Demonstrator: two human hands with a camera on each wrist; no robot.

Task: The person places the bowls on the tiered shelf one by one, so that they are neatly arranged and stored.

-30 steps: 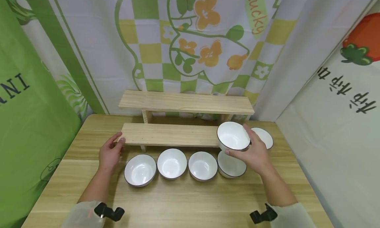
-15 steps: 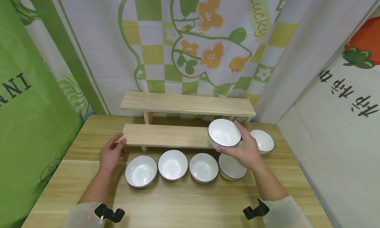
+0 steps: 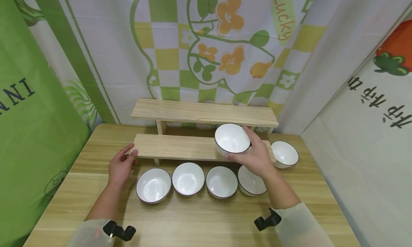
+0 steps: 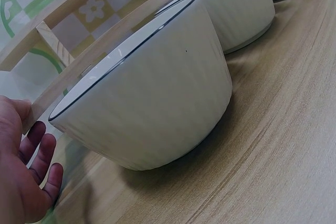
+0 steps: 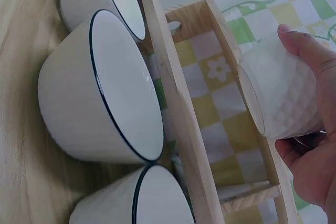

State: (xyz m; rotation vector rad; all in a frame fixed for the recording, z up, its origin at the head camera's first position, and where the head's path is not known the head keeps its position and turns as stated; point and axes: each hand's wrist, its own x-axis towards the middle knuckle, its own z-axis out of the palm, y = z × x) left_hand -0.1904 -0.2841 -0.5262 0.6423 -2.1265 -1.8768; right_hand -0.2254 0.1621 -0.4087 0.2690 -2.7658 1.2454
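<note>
My right hand (image 3: 257, 157) grips a white bowl (image 3: 232, 138) with a dark rim, thumb on one side and fingers on the other. This bowl overlaps the right half of the lower plank of a two-tier wooden shelf (image 3: 177, 146) in the head view; its faceted outside (image 5: 286, 90) shows in the right wrist view. At the plank's left end, my left hand (image 3: 120, 168) holds the corner between thumb and fingers. In front of the shelf stands a row of similar bowls: leftmost bowl (image 3: 153, 186), second bowl (image 3: 188, 179), third bowl (image 3: 222, 182), and rightmost bowl (image 3: 251, 181), partly hidden by my right forearm.
Another white bowl (image 3: 284, 154) stands on the wooden table (image 3: 199, 222) beyond the shelf's right end. The upper plank (image 3: 204, 112) runs behind and above the lower one. A patterned curtain (image 3: 167, 61) hangs close behind.
My right hand has carried its bowl leftward and slightly back along the lower plank, uncovering the plank's right end and the bowl beyond it. The left hand stays at the plank's corner.
</note>
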